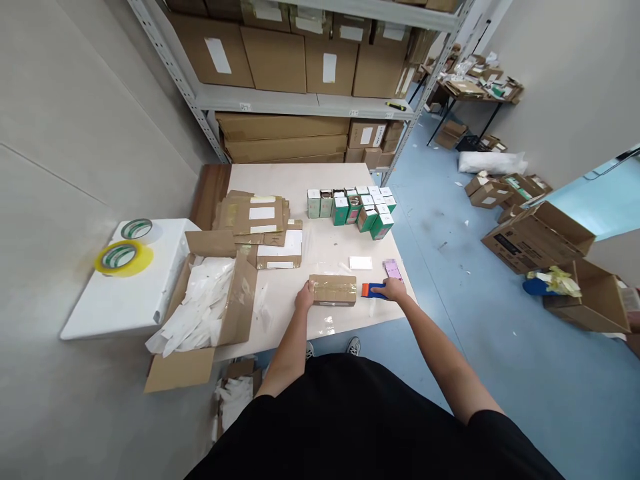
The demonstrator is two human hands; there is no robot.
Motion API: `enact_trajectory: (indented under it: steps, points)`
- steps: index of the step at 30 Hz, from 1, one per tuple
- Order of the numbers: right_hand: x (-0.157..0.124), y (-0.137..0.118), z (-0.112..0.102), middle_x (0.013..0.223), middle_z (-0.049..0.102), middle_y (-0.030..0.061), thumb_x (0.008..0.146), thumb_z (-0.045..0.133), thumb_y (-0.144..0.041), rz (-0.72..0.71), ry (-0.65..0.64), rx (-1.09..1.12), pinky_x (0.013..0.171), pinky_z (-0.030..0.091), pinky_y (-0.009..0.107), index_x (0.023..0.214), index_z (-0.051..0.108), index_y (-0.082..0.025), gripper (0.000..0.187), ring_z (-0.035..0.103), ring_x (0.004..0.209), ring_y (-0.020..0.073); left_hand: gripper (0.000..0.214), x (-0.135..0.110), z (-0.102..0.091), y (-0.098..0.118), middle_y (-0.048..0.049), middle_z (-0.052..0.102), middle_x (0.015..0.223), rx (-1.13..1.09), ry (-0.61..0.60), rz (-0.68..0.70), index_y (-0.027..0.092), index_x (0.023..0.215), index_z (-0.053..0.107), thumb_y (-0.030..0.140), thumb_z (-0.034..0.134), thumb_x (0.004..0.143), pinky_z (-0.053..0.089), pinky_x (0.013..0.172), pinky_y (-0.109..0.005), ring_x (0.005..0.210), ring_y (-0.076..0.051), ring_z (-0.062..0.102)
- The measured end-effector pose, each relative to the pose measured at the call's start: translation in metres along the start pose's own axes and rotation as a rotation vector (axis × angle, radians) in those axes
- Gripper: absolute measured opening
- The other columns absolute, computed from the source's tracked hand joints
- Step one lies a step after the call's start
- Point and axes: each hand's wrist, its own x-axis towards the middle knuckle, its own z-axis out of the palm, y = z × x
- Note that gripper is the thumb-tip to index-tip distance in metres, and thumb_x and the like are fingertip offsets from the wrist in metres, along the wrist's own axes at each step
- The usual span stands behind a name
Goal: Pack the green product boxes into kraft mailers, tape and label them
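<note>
A small cardboard box (334, 289) with shiny clear tape across its top lies near the table's front edge. My left hand (305, 295) grips its left end, fingers closed around the corner. To the right of the box, a short gap away, my right hand (393, 290) is closed on a blue tool with an orange end (375, 291). That orange end points toward the box; I cannot make out the tool's exact kind. Behind them lie a white card (361, 263) and a pink-purple packet (393, 269).
Several green-and-white boxes (353, 208) stand at the back right of the table (320, 323). Flattened cardboard (260, 217) is stacked at left, beside an open carton (243, 300) of white packets. Tape rolls (120, 257) rest on a white surface. A metal shelf (300, 101) stands behind.
</note>
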Motion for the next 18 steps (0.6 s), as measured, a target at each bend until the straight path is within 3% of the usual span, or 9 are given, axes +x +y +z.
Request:
enact_trajectory:
  steps: [5,10,14,16,18]
  points:
    - [-0.015,-0.05,-0.005,0.09,0.076,0.0114,0.081,0.065,-0.078,-0.107,0.047,0.039,0.06,0.04,0.027,0.083,0.074,-0.02,0.059,0.072,0.085,0.0252,0.063,0.006,-0.028,-0.021,-0.0131,0.071,0.134,-0.051,0.017,-0.037,0.023,0.133,0.065,0.059,0.021,0.106,0.049,0.105,-0.04,0.126,-0.03,0.065]
    - [-0.026,-0.117,-0.011,0.087,0.076,0.0112,0.081,0.065,-0.078,-0.182,0.079,0.064,0.06,0.04,0.027,0.083,0.075,-0.021,0.058,0.072,0.084,0.0252,0.058,0.003,-0.056,-0.023,-0.0202,0.062,0.144,-0.07,0.132,-0.083,0.015,0.147,0.054,0.052,0.039,0.104,0.046,0.11,-0.043,0.133,-0.032,0.06]
    - [-0.03,-0.173,-0.008,0.092,0.077,0.0125,0.082,0.064,-0.078,-0.247,0.08,0.073,0.062,0.042,0.026,0.086,0.076,-0.02,0.059,0.073,0.088,0.0259,0.05,-0.003,-0.073,-0.018,-0.0081,0.066,0.143,-0.219,0.122,0.127,0.023,0.141,0.062,0.051,0.043,0.104,0.046,0.111,-0.033,0.131,-0.023,0.062]
    - [-0.032,-0.201,-0.004,0.094,0.078,0.0129,0.083,0.063,-0.078,-0.274,0.066,0.069,0.063,0.043,0.027,0.088,0.076,-0.02,0.06,0.073,0.09,0.0258,0.054,-0.007,-0.081,-0.021,-0.0086,0.066,0.143,-0.332,0.076,0.207,0.021,0.139,0.065,0.053,0.037,0.105,0.046,0.111,-0.034,0.132,-0.024,0.062]
    - [-0.032,-0.226,-0.001,0.096,0.078,0.0132,0.082,0.064,-0.078,-0.291,0.05,0.058,0.065,0.044,0.027,0.09,0.076,-0.019,0.06,0.073,0.09,0.026,0.062,-0.01,-0.088,-0.027,-0.0109,0.062,0.148,-0.366,0.056,0.194,0.018,0.142,0.062,0.057,0.032,0.106,0.044,0.113,-0.036,0.137,-0.026,0.058]
